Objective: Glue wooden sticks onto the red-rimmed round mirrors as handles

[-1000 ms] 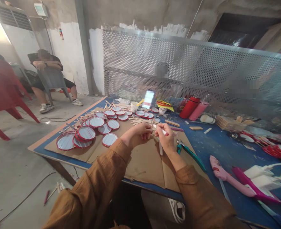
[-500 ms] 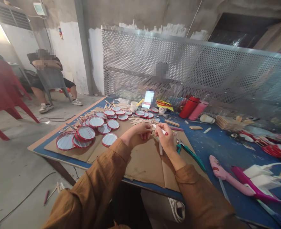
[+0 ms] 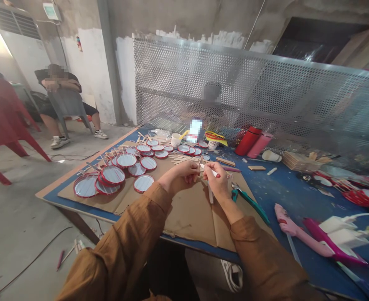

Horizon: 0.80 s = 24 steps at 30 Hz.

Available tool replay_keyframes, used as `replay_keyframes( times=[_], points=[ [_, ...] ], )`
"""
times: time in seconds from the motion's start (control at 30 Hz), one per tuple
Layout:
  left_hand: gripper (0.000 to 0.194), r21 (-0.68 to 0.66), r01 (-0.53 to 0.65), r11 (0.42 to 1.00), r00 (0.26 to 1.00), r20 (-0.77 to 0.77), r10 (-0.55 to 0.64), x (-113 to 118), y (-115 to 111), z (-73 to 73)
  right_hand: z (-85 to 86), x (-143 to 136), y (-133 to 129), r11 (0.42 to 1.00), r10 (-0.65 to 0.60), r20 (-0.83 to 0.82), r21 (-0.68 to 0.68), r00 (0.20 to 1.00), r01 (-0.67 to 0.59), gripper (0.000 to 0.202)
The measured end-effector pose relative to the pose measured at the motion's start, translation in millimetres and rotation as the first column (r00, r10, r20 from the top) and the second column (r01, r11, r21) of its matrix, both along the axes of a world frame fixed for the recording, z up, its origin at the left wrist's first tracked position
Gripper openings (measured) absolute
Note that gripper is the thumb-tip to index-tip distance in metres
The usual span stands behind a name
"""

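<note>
My left hand [image 3: 187, 172] is closed on a thin wooden stick [image 3: 200, 160], which stands nearly upright between the fingertips. Close beside it, my right hand [image 3: 217, 179] grips a white marker with a red end [image 3: 214, 172]; the marker's tip points at the stick. Both hands are above a brown cardboard sheet [image 3: 190, 213]. A white stick-like piece [image 3: 210, 194] lies under my right hand. To the left are several round discs with red rims [image 3: 143, 183], some stacked. Loose wooden sticks [image 3: 184, 159] lie behind my hands.
Teal-handled pliers [image 3: 253, 203], a pink glue gun [image 3: 297, 234] and white plugs [image 3: 341, 232] are on the right. Behind are a lit phone [image 3: 194, 130], cups, a red bottle [image 3: 248, 141] and a perforated metal screen [image 3: 171, 75]. A person [image 3: 59, 83] sits far left.
</note>
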<state>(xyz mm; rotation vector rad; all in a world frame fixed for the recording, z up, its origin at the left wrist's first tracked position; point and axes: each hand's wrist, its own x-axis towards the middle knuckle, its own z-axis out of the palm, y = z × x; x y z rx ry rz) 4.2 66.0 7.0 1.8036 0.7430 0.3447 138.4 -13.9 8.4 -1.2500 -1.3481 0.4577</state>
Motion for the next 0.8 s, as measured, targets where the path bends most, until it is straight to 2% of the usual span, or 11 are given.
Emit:
replay_keyframes(
  times=[0.4,0.8],
  points=[
    [0.02,0.012,0.002,1.0,1.0,-0.011,-0.002,-0.8,-3.5,4.1,-0.3,0.5,-0.4,1.0,0.003,-0.011,0.0,1.0,-0.003,0.019],
    [0.02,0.023,0.011,1.0,1.0,-0.004,-0.011,-0.2,0.7,-0.5,-0.1,-1.0,-0.7,1.0,0.014,-0.016,0.001,1.0,-0.014,0.019]
  ],
)
